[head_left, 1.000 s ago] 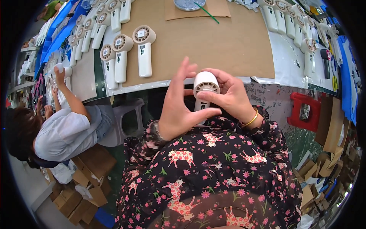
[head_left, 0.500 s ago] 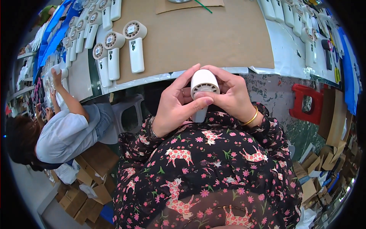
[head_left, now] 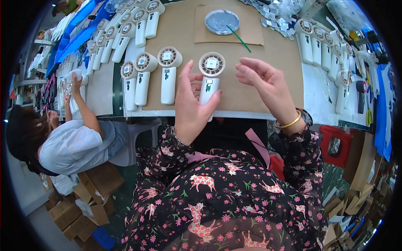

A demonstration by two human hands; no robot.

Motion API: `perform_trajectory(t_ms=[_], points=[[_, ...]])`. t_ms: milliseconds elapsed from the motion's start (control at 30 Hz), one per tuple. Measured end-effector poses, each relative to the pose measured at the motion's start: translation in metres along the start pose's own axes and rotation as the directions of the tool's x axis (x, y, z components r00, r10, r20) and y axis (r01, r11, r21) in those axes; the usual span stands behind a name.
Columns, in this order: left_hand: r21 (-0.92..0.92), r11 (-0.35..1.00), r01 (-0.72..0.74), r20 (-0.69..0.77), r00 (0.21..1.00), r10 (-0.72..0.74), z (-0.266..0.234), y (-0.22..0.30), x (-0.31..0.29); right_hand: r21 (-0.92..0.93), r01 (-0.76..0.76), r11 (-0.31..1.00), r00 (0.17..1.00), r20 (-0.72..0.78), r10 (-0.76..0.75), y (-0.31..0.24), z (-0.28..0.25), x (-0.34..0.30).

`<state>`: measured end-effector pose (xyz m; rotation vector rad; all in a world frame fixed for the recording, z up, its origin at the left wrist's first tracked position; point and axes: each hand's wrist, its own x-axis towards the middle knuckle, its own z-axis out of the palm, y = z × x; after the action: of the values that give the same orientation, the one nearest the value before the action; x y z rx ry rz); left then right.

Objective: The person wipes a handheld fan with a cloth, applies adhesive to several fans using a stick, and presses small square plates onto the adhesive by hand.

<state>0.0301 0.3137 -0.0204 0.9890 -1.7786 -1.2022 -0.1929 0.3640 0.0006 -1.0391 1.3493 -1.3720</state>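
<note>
Both hands have come apart: the left hand (head_left: 190, 106) lies loosely spread, thumb apparently touching the white handheld fan (head_left: 209, 79), now flat on the brown surface (head_left: 268, 75) beside three others; the right hand (head_left: 264, 81) hovers empty, fingers curled, so that unit looks set down.

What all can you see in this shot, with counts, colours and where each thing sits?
Handheld fan: one, white, flat on the brown board, under the left fingers.
Fans in a row: three, white, left of it.
More fans: many, white, along both table edges.
Round dish: one, grey, top centre on cardboard.
Green stick: one, leaning out of the dish.
Co-worker: one, pale shirt, left.
Cardboard boxes: several, brown, floor.
Left hand: on the fan.
Right hand: open, above the board.
</note>
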Motion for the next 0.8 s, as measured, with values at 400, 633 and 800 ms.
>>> perform_trajectory(t_ms=[400, 633, 800], points=[[0.279, 0.960, -0.027, -0.071, 0.996, 0.049, 0.008, 0.001, 0.009, -0.566, 0.161, 0.808, 0.976, -0.029, -0.215, -0.031, -0.022, 0.021], [0.680, 0.710, -0.183, -0.091, 0.940, 0.329, -0.041, 0.013, -0.006, -0.878, 0.203, 0.434, 0.940, 0.050, -0.337, -0.012, -0.031, 0.052], [0.647, 0.762, -0.020, -0.230, 0.948, 0.221, -0.052, -0.001, -0.023, -0.935, 0.137, 0.326, 0.950, 0.031, -0.311, 0.006, -0.035, 0.069]])
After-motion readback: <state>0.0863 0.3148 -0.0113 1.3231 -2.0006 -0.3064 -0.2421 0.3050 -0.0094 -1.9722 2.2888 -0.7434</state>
